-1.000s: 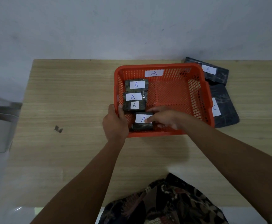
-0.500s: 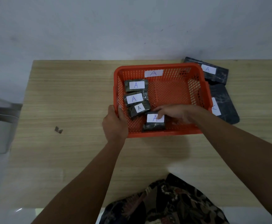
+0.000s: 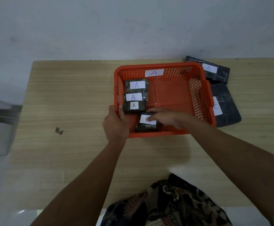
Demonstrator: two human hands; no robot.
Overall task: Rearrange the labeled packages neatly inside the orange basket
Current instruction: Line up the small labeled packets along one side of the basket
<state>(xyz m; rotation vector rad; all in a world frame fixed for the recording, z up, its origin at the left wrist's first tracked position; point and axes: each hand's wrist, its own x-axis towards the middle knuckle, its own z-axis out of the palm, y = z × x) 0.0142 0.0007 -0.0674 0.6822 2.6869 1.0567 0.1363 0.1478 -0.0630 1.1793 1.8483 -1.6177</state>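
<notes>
Dim, soft, wide-angle edge warping.

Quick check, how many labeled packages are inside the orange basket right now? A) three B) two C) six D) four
D: three packages line the basket's left wall, and a fourth sits by the near wall under the right hand's fingers.

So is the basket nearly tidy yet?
Partly. Three packages already sit in a row along the left wall of the basket. The right hand rests on a fourth package by the near wall, out of line, while the left hand grips the rim. That one needs lining up.
</notes>
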